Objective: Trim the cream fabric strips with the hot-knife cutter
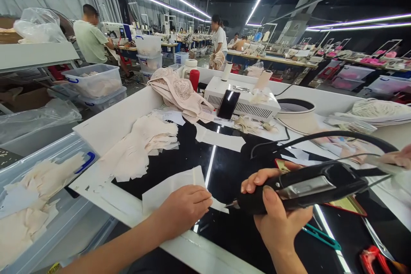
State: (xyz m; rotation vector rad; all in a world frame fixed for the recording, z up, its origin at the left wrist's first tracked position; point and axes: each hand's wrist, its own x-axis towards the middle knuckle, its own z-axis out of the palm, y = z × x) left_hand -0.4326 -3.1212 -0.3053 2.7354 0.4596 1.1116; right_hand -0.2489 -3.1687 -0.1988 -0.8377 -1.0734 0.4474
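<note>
My left hand (184,212) is closed on the edge of a white sheet piece (173,184), its fingers pressed together; whether it is paper or fabric I cannot tell. My right hand (279,214) is wrapped around a black corded handheld tool (302,186) with a silver lever on its side. The tool's thin metal tip points left, close to the narrow corner of the sheet piece; contact is unclear. A second curved white piece (221,138) lies farther back on the glossy black worktop (189,158).
Left lies a pile of cream fabric pieces (141,143); behind are beige bra parts (180,90), a phone (228,105) and a vented white box (242,96). Red-handled scissors (375,259) and a teal tool (323,236) lie right. Another person's hand (401,158) shows at the right edge.
</note>
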